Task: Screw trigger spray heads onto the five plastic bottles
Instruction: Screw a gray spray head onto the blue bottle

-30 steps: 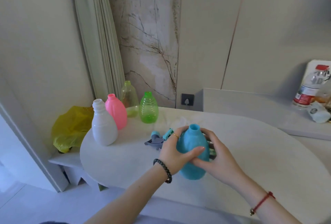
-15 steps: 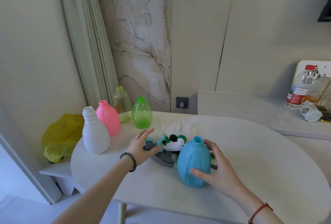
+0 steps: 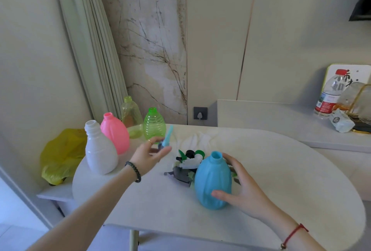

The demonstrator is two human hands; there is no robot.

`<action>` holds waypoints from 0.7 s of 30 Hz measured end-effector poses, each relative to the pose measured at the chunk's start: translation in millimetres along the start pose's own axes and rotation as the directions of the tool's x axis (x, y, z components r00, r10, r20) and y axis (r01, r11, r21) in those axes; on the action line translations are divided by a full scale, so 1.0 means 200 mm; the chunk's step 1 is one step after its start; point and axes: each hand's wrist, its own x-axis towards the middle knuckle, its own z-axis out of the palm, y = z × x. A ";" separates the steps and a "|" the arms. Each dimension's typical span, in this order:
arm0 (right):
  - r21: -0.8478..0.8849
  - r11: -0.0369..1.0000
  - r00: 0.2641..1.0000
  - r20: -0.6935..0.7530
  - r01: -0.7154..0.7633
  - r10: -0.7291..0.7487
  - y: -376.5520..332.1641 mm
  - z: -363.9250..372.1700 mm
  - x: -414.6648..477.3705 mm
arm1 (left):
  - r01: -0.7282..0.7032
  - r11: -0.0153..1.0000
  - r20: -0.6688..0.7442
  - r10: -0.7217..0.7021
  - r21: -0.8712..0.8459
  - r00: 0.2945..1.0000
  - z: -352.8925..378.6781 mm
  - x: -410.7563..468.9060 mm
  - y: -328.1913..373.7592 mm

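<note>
An open blue bottle [image 3: 211, 184] stands upright on the white table [image 3: 281, 180], steadied by my right hand [image 3: 244, 188] wrapped around its right side. My left hand [image 3: 149, 155] is lifted just above the table and holds a blue and grey trigger spray head [image 3: 166, 140], its tube pointing up. A pile of several other spray heads [image 3: 186, 165] lies just left of and behind the blue bottle. Uncapped white [image 3: 99, 149], pink [image 3: 115, 133], yellow-green [image 3: 130, 117] and green [image 3: 154, 123] bottles stand at the table's far left.
A yellow plastic bag [image 3: 60, 154] sits on a low ledge left of the table. A folded curtain [image 3: 90, 39] hangs behind the bottles. On the counter at the right stand a water bottle [image 3: 329, 95], a wrapped packet [image 3: 341, 123] and a glass container [image 3: 359, 106].
My left hand left the blue bottle, reached into the pile and has lifted out a blue trigger head. My right hand stays on the blue bottle, now standing on the table.
</note>
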 end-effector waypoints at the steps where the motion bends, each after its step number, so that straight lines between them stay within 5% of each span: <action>1: -0.016 1.000 1.000 0.003 0.019 -0.018 -0.02 -0.03 0.00 | -0.030 0.998 -0.008 0.029 -0.063 1.000 -0.03 0.00 0.06; 4: -0.057 0.988 0.985 -0.094 0.143 -0.148 -0.16 -0.13 0.02 | -0.070 0.959 0.019 0.078 -0.275 0.997 -0.10 -0.02 0.27; 8: -0.274 0.892 0.913 -0.097 0.359 -0.397 -0.43 -0.25 0.09 | 0.120 0.842 0.204 -0.013 -0.525 0.979 -0.10 -0.05 0.51; 13: -0.372 0.873 0.946 0.044 0.315 -0.322 -0.59 -0.28 0.16 | 0.189 0.814 0.320 -0.004 -0.549 0.947 -0.03 -0.07 0.66; 21: -0.322 0.900 0.921 -0.155 0.295 -0.357 -0.57 -0.22 0.16 | 0.073 0.903 0.300 0.064 -0.424 0.952 0.06 -0.07 0.75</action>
